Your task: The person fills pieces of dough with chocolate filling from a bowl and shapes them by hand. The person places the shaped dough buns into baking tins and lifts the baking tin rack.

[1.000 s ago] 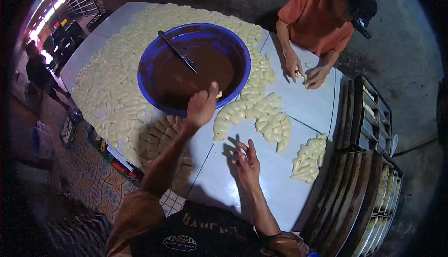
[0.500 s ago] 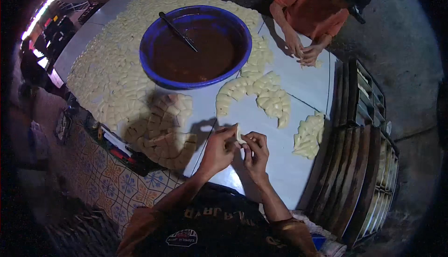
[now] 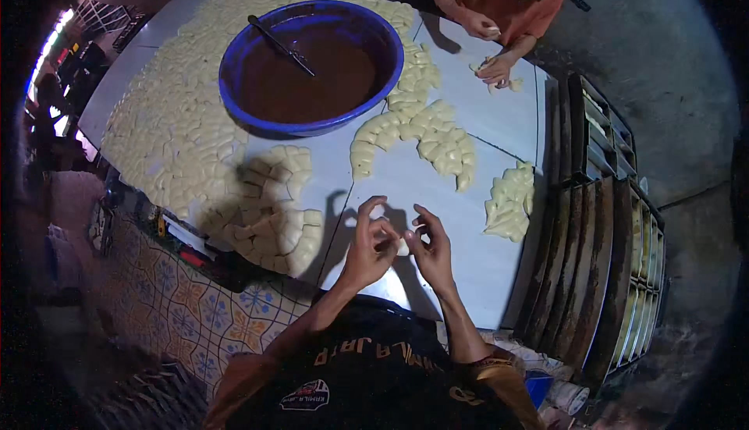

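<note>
Over the near part of the white table, my left hand (image 3: 370, 249) and my right hand (image 3: 434, 252) face each other around a small piece of pale dough (image 3: 402, 247). The dough is pinched low between the two thumbs and fingers, mostly hidden; both index fingers are raised and curved. Beyond my hands lies a curved row of shaped dough pieces (image 3: 446, 149). A smaller pile of flat dough pieces (image 3: 511, 202) sits to the right. To the left, more filled dough pieces (image 3: 292, 235) lie partly in my shadow.
A blue basin (image 3: 234, 106) of brown filling stands mid-table with a dark-handled utensil (image 3: 281, 46) in it. Many dough pieces (image 3: 168, 129) cover the table's left side. Stacked wooden trays (image 3: 577, 266) stand at the right edge. A co-worker in orange (image 3: 503, 1) handles dough at the far right.
My fingers have opened outward from the dough, which now sits lower between my thumbs. The co-worker's hands have moved apart. The whole view has shifted slightly.
</note>
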A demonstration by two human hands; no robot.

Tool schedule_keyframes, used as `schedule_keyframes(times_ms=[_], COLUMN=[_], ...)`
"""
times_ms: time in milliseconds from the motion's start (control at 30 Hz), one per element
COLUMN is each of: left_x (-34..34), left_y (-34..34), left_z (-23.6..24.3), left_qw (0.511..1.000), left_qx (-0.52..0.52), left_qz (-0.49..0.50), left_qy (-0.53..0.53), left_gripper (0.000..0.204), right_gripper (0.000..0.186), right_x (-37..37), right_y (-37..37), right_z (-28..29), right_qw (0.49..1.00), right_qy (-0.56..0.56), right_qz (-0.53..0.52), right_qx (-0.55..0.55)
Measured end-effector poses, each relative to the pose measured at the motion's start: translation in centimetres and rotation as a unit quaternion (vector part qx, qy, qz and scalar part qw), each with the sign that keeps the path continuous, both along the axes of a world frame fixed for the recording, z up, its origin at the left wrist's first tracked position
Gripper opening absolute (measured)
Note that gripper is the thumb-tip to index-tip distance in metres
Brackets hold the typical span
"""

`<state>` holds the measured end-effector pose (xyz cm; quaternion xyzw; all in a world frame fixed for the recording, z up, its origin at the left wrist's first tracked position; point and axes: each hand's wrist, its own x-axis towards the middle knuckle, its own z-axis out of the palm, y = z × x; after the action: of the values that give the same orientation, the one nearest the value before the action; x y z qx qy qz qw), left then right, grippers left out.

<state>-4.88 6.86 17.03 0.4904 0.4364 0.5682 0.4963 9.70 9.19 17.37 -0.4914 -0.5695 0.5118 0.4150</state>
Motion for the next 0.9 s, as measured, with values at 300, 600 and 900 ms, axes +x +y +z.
schedule_keyframes(times_ms=[300,600,900], left_x=[-3.7,-8.4,-7.8], left_y=[0.7,1.2,0.5], left_z=[-3.3,-3.6,-5.8], left_qw=[0.99,0.963,0.956], left_qx=[0.001,-0.105,-0.101], left_qz=[0.086,0.235,0.259], left_qy=[-0.107,-0.081,-0.092], left_gripper=[0.071,0.024,0.018], right_gripper=[0.073,0.037,0.022], right_x=[-1.4,-9.3,-10.3], right_y=[2.4,9.6,5.4], right_z=[-6.4,-6.3,-7.2], right_qw=[0.996,0.959,0.984], right_qy=[-0.055,-0.205,-0.03], right_qz=[0.069,0.007,0.177], right_qx=[-0.005,0.194,0.004])
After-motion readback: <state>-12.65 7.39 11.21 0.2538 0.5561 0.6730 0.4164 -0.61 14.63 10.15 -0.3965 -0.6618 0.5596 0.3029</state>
